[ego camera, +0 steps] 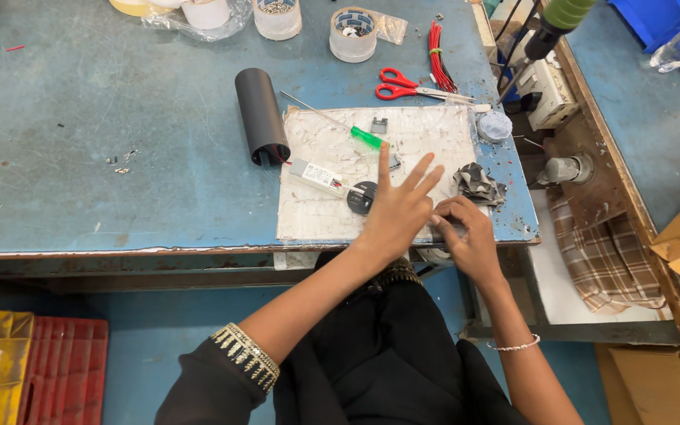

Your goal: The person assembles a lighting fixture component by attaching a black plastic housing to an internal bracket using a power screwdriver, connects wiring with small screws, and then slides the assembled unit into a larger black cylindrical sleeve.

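A black tube (261,115) lies far left on the blue bench (104,157). On the white mat (316,216) a small white box (315,175) points its long side left to right, with a black disc (360,197) at its right end. The left hand (397,214) is just right of it, fingers spread wide, holding nothing. The right hand (466,236) pinches closed beside it; what it holds is hidden.

Even, bright overhead light, no hard glare. Soft short shadows under the left hand (397,211) and beside the black tube (261,115). Focus sharp across the blue tabletop (120,157); slight wide-angle bowing at frame edges. Floor below sits dimmer.
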